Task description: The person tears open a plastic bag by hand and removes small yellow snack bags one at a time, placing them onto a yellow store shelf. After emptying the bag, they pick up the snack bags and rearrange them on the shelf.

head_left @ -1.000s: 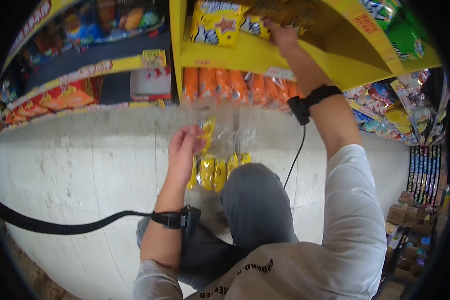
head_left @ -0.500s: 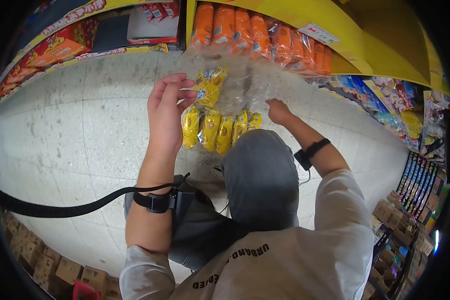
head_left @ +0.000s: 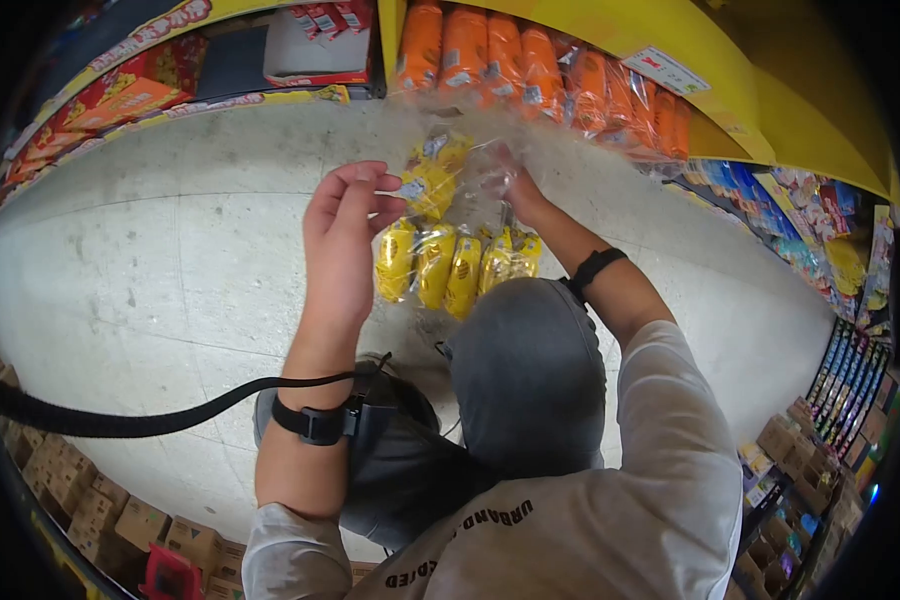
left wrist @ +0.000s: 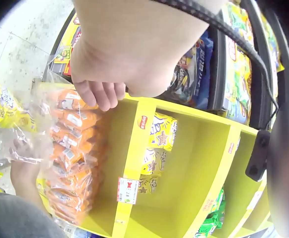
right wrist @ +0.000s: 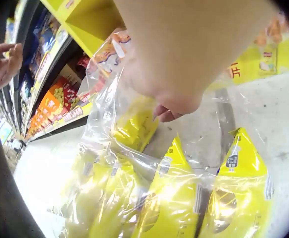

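Note:
A clear plastic bag (right wrist: 103,106) lies on the floor with several yellow snack packets (head_left: 435,265) in a row at its near end. Farther up inside it are more loose yellow packets (head_left: 430,190). My right hand (head_left: 522,190) reaches into the bag's right part, seen through the film. In the right wrist view its bent fingertips (right wrist: 167,115) are beside a yellow packet (right wrist: 134,128), and no packet shows between them. My left hand (head_left: 342,225) hovers at the bag's left edge, fingers loosely bent, holding nothing.
Orange packets (head_left: 505,60) fill the low compartment of the yellow shelf (head_left: 750,80) ahead. Above them, the left wrist view shows a few yellow bags (left wrist: 162,131). Left stand red boxes (head_left: 135,85) and a white tray (head_left: 315,55). My knee (head_left: 525,380) rises close behind the packets.
My right hand has come down from the upper shelf, empty, and then moved left into the bag. The view tilted downward. The packets in the bag have shifted slightly; my left hand stays beside it.

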A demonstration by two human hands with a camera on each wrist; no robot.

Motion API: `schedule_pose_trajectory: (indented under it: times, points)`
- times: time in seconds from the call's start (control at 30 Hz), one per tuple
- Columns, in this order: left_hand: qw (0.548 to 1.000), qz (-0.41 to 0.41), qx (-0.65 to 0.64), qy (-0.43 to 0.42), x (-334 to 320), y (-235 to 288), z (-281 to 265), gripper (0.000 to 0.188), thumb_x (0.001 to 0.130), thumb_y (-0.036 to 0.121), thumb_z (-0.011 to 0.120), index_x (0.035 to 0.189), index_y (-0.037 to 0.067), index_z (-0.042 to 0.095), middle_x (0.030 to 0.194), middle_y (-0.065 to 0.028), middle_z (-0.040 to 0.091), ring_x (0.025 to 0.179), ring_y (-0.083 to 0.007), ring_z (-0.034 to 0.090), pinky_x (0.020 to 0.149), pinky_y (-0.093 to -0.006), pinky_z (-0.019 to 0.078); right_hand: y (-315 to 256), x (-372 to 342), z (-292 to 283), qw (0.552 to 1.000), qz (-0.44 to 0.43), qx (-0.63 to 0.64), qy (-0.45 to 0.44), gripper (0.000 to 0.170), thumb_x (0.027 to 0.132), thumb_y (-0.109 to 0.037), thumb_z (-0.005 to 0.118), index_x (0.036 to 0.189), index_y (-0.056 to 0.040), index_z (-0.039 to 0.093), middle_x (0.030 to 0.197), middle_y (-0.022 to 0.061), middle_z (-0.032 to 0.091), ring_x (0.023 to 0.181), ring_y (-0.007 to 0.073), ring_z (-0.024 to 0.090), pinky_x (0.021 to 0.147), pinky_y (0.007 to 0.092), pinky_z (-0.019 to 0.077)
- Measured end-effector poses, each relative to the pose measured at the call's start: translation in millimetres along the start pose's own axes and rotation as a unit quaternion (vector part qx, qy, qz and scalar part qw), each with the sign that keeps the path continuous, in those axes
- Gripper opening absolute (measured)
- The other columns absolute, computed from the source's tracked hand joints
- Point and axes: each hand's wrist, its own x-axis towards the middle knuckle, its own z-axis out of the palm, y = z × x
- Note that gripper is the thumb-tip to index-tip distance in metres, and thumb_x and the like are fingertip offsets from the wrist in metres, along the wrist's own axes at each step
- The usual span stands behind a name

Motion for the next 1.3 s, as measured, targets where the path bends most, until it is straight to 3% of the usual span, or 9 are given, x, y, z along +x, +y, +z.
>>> schedule_pose_trajectory:
  times: [0.1,0.17,0.23,0.27,0.37,0.6,0.9,1.2,1.3]
  points:
    - [1.000,0.024,0.010,-0.013,0.4,-6.2,0.4,0.029,0.091,0.021,0.055,0.115,0.004,0.058,0.101,-0.0058,0.064,0.087,-0.0158,0.061,0.087,-0.0339,0.0493,12.3,9.7,20.4,0.890,-0.440,-0.111,0.049,0.072,0.093,-0.037,0.060,0.151,-0.0086,0.027,0.144,0.0201,0.046,0.126,0.0315,0.051,0.100,0.0383,0.0446]
    - [0.996,0.017,-0.054,-0.063,7.0,-23.7,-7.1,0.028,0.092,0.022,0.058,0.114,0.005,0.057,0.098,-0.0064,0.065,0.087,-0.0178,0.063,0.083,-0.0334,0.0509,20.8,37.2,32.5,0.933,-0.290,-0.205,0.067,0.072,0.092,-0.036,0.059,0.152,-0.0111,0.027,0.145,0.0196,0.045,0.130,0.0338,0.048,0.109,0.0423,0.0385]
    - [0.997,0.027,-0.041,-0.066,9.2,-28.3,-0.8,0.019,0.096,0.014,0.053,0.111,0.004,0.056,0.097,-0.0070,0.064,0.087,-0.0149,0.062,0.079,-0.0314,0.0522,44.9,96.7,10.9,0.708,-0.436,-0.555,0.023,0.067,0.090,-0.040,0.062,0.144,-0.0060,0.041,0.142,0.0189,0.049,0.130,0.0338,0.048,0.111,0.0419,0.0357]
    - [0.995,0.058,-0.043,-0.064,8.0,-28.7,2.2,0.018,0.097,0.012,0.051,0.112,0.002,0.056,0.098,-0.0065,0.063,0.085,-0.0136,0.061,0.078,-0.0292,0.0522,22.0,71.8,33.9,0.804,-0.497,-0.273,0.180,0.061,0.090,-0.035,0.063,0.139,-0.0031,0.046,0.138,0.0180,0.053,0.127,0.0335,0.050,0.111,0.0429,0.0365]
    - [0.993,0.095,-0.055,-0.054,11.0,-32.9,0.3,0.019,0.098,0.014,0.051,0.112,0.002,0.055,0.099,-0.0062,0.062,0.084,-0.0132,0.060,0.077,-0.0288,0.0519,18.2,118.7,26.9,0.940,-0.329,-0.067,-0.056,0.052,0.090,-0.024,0.063,0.135,-0.0018,0.049,0.136,0.0187,0.052,0.125,0.0347,0.050,0.107,0.0399,0.0389]
    - [0.993,0.060,-0.075,-0.065,16.6,-21.6,-4.6,0.021,0.097,0.016,0.053,0.111,0.000,0.056,0.100,-0.0068,0.062,0.087,-0.0128,0.059,0.078,-0.0268,0.0506,-15.4,1.2,27.2,0.855,-0.448,-0.246,-0.084,0.045,0.090,-0.019,0.060,0.130,-0.0004,0.050,0.125,0.0210,0.059,0.115,0.0362,0.057,0.096,0.0402,0.0447]
    - [0.993,0.088,-0.078,-0.026,32.8,-21.9,0.7,0.021,0.091,0.015,0.056,0.104,-0.001,0.059,0.087,-0.0065,0.064,0.074,-0.0148,0.062,0.070,-0.0282,0.0510,-47.4,-137.9,-9.6,0.791,-0.175,-0.576,0.106,0.038,0.084,-0.020,0.068,0.115,-0.0004,0.058,0.109,0.0172,0.061,0.102,0.0369,0.059,0.084,0.0426,0.0489]
    - [0.995,0.074,0.021,-0.068,22.8,-17.5,9.9,0.025,0.092,0.019,0.059,0.108,0.001,0.060,0.092,-0.0059,0.063,0.075,-0.0129,0.061,0.070,-0.0270,0.0510,-50.9,-211.9,-87.2,0.837,-0.435,-0.281,0.180,0.029,0.082,-0.007,0.063,0.108,0.0047,0.058,0.105,0.0162,0.063,0.101,0.0288,0.060,0.092,0.0397,0.0462]
    - [0.993,-0.005,0.078,-0.091,7.8,-4.3,13.6,0.031,0.092,0.029,0.063,0.112,0.005,0.062,0.094,-0.0048,0.062,0.078,-0.0112,0.058,0.070,-0.0264,0.0495,-86.7,-257.8,-70.4,0.767,-0.527,-0.291,0.220,0.032,0.081,-0.009,0.068,0.109,0.0042,0.060,0.110,0.0173,0.064,0.103,0.0290,0.061,0.093,0.0402,0.0459]
